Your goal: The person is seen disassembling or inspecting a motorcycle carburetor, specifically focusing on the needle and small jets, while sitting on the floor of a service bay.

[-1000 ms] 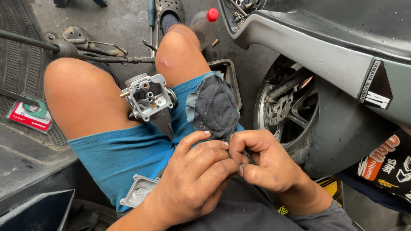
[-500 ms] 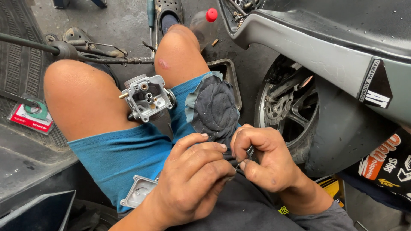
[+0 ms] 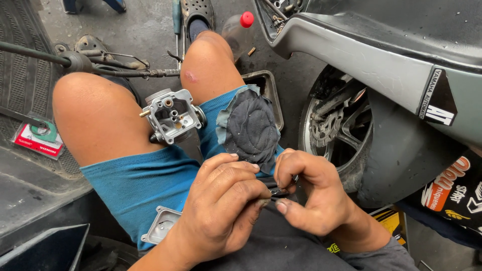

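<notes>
I sit with bare knees and blue shorts [image 3: 145, 183]. My left hand [image 3: 226, 206] and my right hand [image 3: 306, 198] meet over my lap, both pinching a small dark part [image 3: 277, 193] between the fingertips; most of it is hidden by the fingers. A silver carburetor body [image 3: 173, 116] rests open side up between my thighs. A dark grey rag [image 3: 252, 128] lies on my right thigh, just beyond the hands. A silver float bowl cover [image 3: 160, 232] sits by my left forearm.
A grey scooter body [image 3: 361, 55] and its rear wheel [image 3: 334, 133] stand close on the right. A black metal tray [image 3: 266, 88] lies on the floor behind the rag. A clear bottle with a red cap [image 3: 240, 27], a cable [image 3: 120, 72], a screwdriver [image 3: 176, 20] and a red packet [image 3: 37, 140] lie around.
My right hand has shifted its fingers on the small dark part, and both hands have turned slightly. The carburetor and the rag have stayed put.
</notes>
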